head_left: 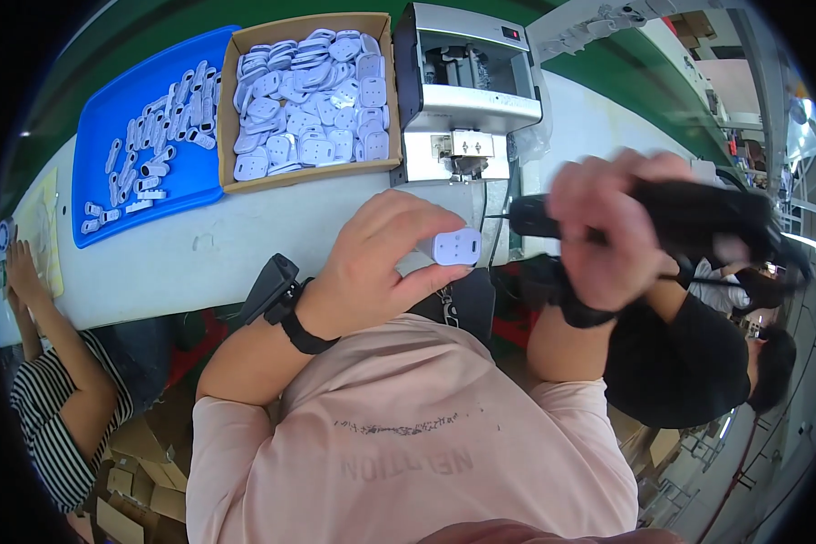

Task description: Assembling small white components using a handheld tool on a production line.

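Between the thumb and fingers of my left hand (376, 249) is a small white plastic casing (457, 247), rounded, with several small holes and a dark slot on its face. My right hand (605, 222) is wrapped round a black electric screwdriver (535, 218), blurred by motion. Its thin bit points left at the casing and stays apart from it. Beyond my hands stands a silver and black machine (470, 100) with a small metal fixture (467, 156) at its front.
A cardboard box (313, 179) full of similar white casings stands left of the machine. Farther left, a blue tray (100, 181) carries many small white parts with dark ends. One person in stripes (86, 399) sits at the left, another in black (689, 363) at the right.
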Demonstrator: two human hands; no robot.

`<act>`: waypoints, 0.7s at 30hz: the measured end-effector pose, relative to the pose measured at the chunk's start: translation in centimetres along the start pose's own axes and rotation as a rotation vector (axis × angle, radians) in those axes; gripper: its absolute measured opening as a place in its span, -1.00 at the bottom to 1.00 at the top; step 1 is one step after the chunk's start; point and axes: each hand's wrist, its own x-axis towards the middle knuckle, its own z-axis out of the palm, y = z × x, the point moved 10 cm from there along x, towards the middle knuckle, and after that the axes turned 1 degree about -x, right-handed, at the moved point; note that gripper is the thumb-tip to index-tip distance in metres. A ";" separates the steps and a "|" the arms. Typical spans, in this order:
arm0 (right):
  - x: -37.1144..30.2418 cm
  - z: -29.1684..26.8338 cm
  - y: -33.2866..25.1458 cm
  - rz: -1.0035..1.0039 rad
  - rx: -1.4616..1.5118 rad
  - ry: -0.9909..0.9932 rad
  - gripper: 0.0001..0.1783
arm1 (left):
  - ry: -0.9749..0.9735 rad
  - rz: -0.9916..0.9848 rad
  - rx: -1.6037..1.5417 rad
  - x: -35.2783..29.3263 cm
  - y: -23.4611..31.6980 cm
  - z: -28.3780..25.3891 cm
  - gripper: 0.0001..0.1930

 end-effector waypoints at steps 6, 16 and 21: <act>-0.3 3.7 -6.8 -0.103 0.150 -0.280 -0.64 | 0.016 -0.020 -0.020 0.1 -0.2 0.2 -0.56; -0.3 4.9 -4.3 -0.124 0.093 -0.303 -0.60 | -0.010 0.011 -0.023 1.3 0.1 0.6 -0.70; 0.4 4.7 -3.7 -0.081 0.074 -0.322 -0.61 | -0.012 0.035 0.024 1.6 0.3 0.9 -0.74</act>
